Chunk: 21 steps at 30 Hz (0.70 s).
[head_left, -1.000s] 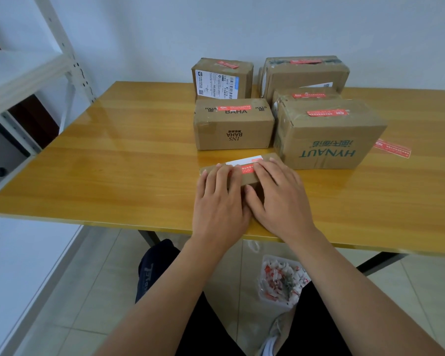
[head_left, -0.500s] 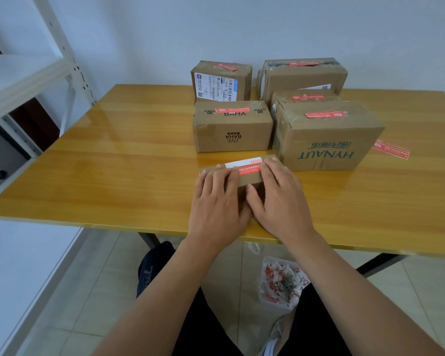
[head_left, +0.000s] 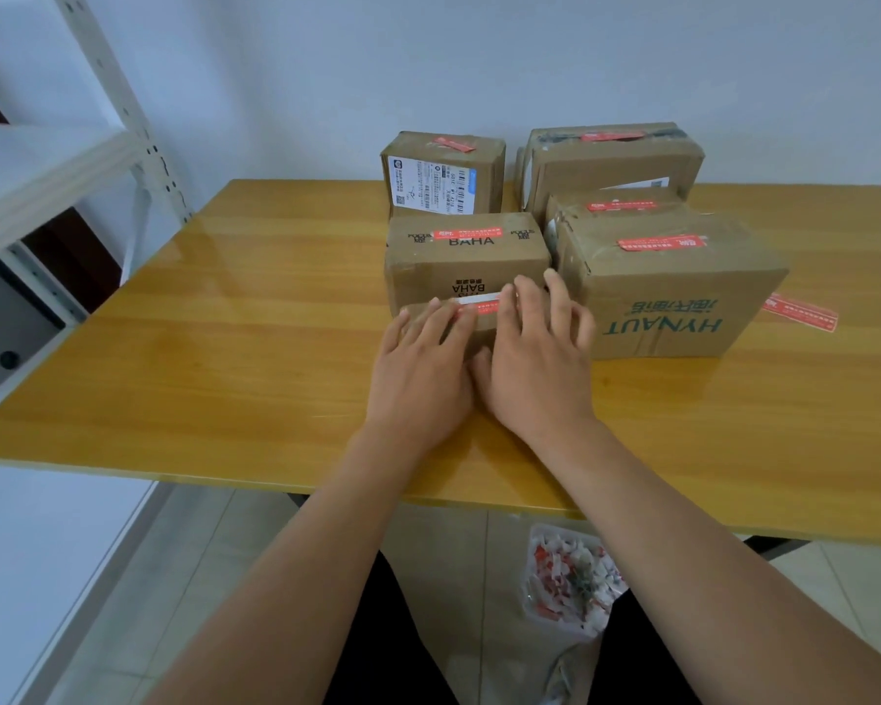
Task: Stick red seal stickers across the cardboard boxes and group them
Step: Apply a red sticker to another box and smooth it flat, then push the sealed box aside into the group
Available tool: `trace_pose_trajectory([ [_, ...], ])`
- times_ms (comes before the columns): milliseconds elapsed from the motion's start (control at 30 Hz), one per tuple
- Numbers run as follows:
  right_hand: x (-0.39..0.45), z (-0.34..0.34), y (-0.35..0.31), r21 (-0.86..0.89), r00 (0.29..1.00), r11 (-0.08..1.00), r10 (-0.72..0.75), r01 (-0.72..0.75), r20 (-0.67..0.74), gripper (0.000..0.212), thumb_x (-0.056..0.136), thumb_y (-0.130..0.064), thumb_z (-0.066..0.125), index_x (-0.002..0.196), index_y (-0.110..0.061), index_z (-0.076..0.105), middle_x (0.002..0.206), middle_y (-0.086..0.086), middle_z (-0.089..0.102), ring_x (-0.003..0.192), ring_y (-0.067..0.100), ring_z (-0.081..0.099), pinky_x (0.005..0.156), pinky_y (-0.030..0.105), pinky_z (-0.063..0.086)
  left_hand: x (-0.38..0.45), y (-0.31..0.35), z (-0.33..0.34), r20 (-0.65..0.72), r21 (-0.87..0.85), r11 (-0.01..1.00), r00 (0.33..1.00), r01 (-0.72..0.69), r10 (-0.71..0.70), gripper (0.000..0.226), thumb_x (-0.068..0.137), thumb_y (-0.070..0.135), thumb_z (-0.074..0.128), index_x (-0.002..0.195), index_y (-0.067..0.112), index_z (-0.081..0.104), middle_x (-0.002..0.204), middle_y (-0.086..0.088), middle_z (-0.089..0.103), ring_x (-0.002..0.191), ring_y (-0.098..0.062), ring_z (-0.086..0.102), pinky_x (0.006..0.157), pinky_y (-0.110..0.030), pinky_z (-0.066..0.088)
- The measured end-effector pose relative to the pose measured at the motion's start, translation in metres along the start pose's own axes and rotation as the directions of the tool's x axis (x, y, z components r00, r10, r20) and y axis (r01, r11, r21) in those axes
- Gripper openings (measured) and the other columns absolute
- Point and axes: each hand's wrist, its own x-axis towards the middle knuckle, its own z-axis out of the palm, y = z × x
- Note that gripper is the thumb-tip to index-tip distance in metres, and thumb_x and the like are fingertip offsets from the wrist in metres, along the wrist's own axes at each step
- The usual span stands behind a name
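A small flat cardboard box [head_left: 480,342] lies under both my hands, with a red seal sticker [head_left: 485,309] and a white label on its top. My left hand [head_left: 423,371] covers its left half and my right hand [head_left: 537,363] its right half, fingers spread over the top and thumbs at its near side. The small box's far edge touches the front of the BAHA box [head_left: 466,269]. To the right stands the large HYNAUT box [head_left: 675,297]. Behind are three more boxes [head_left: 443,180], [head_left: 614,162], [head_left: 619,206]. Each of these carries a red sticker.
A loose red sticker [head_left: 800,312] lies on the wooden table [head_left: 225,348] right of the HYNAUT box. A white metal shelf [head_left: 47,165] stands at the left. On the floor under the table edge sits a clear tub of paper scraps [head_left: 570,577].
Both hands have slid the small box away from me across the table until it meets the front of the BAHA box. The other boxes have not moved.
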Motion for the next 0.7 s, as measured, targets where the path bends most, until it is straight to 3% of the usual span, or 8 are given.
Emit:
trace_pose_trajectory([
  [100,0.020,0.001,0.001,0.056,0.998,0.997,-0.055,0.055,0.005,0.059,0.090,-0.033,0.053,0.143,-0.011,0.043,0.153,0.012,0.038,0.148,0.033,0.016,0.116,0.051,0.014,0.018,-0.011,-0.016,-0.071,-0.249,0.968,0.996,0.025,-0.044,0.060,0.083,0.019,0.039,0.142,0.010,0.047,0.148,-0.006,0.048,0.142,-0.022,0.036,0.118,-0.041,0.025],
  [167,0.032,0.006,0.001,0.077,0.997,0.994,-0.078,0.076,0.012,0.056,0.091,-0.028,0.053,0.144,-0.013,0.043,0.154,0.011,0.036,0.149,0.031,0.013,0.118,0.049,0.008,0.041,-0.022,-0.030,-0.108,-0.371,0.920,0.979,0.124,-0.175,0.053,0.084,0.014,0.047,0.137,0.013,0.050,0.142,-0.003,0.053,0.133,-0.019,0.045,0.108,-0.031,0.035],
  [267,0.044,0.017,-0.001,0.087,0.997,0.993,-0.080,0.077,0.025,0.055,0.092,-0.026,0.052,0.145,-0.015,0.042,0.155,0.011,0.036,0.149,0.030,0.017,0.120,0.045,0.007,0.087,-0.037,-0.042,-0.083,-0.439,0.848,0.927,0.297,-0.367,0.040,0.092,0.017,0.050,0.132,0.018,0.054,0.135,0.002,0.056,0.118,-0.018,0.054,0.091,-0.020,0.037],
  [433,0.061,0.031,-0.006,0.085,0.992,0.994,-0.077,0.069,0.097,0.063,0.095,-0.031,0.049,0.152,-0.017,0.026,0.160,0.013,0.022,0.150,0.033,0.008,0.120,0.045,-0.001,0.162,-0.069,-0.026,-0.006,-0.377,0.854,0.921,0.359,-0.390,0.040,0.094,0.022,0.048,0.133,0.020,0.054,0.139,-0.001,0.051,0.124,-0.019,0.048,0.097,-0.031,0.041],
  [533,0.066,0.036,-0.013,0.102,0.995,0.992,-0.081,0.074,0.066,0.072,0.089,-0.031,0.053,0.153,-0.016,0.024,0.161,0.014,0.020,0.150,0.035,0.005,0.120,0.050,-0.001,0.200,-0.089,-0.007,0.060,-0.270,0.901,0.940,0.339,-0.336,0.049,0.091,0.024,0.050,0.140,0.019,0.047,0.147,-0.006,0.043,0.133,-0.025,0.040,0.108,-0.036,0.033],
  [700,0.067,0.046,-0.016,0.147,0.996,0.985,-0.085,0.084,0.001,0.076,0.082,-0.033,0.057,0.151,-0.016,0.031,0.161,0.012,0.022,0.151,0.033,0.006,0.120,0.053,0.003,0.238,-0.097,0.022,0.222,-0.112,0.943,0.932,0.315,-0.285,0.067,0.091,0.028,0.051,0.153,0.027,0.025,0.164,0.000,0.011,0.149,-0.034,0.009,0.120,-0.046,0.014],
])
